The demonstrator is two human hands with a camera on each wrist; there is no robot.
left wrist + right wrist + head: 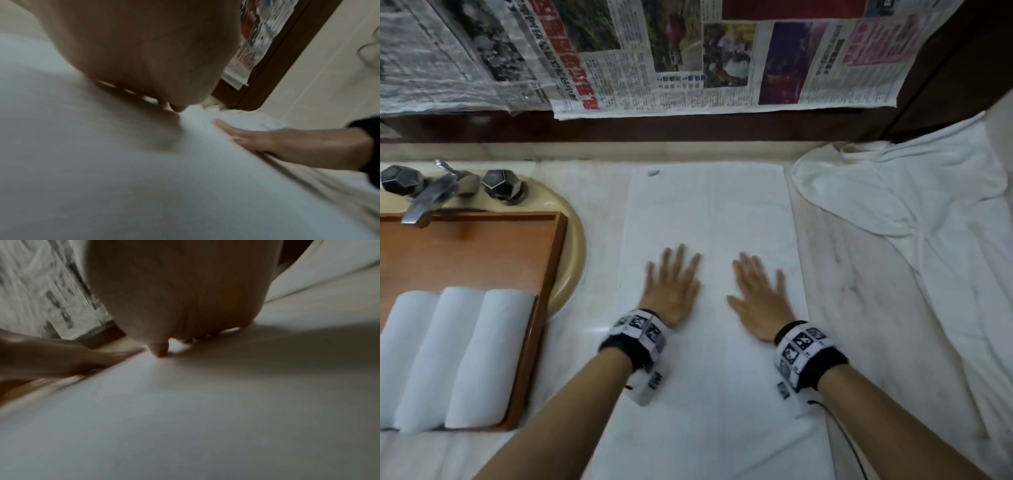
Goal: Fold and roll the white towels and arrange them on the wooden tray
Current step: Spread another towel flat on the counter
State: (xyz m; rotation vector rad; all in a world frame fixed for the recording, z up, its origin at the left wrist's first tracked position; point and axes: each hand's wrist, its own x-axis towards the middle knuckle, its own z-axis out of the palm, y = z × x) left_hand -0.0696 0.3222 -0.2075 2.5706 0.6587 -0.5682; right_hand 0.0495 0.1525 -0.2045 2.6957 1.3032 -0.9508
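Bare forearms wore black wristbands [813, 356] wrapped in white marker-printed blocks; a dark cable [842, 431] trailed behind the right wrist.

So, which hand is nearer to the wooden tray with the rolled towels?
Left. The left hand lies flat on the spread towel, on the side toward the wooden tray; the right hand lies flat farther away, on the towel's other half.

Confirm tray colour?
Reddish-brown wood; the tray shows best in the head view.
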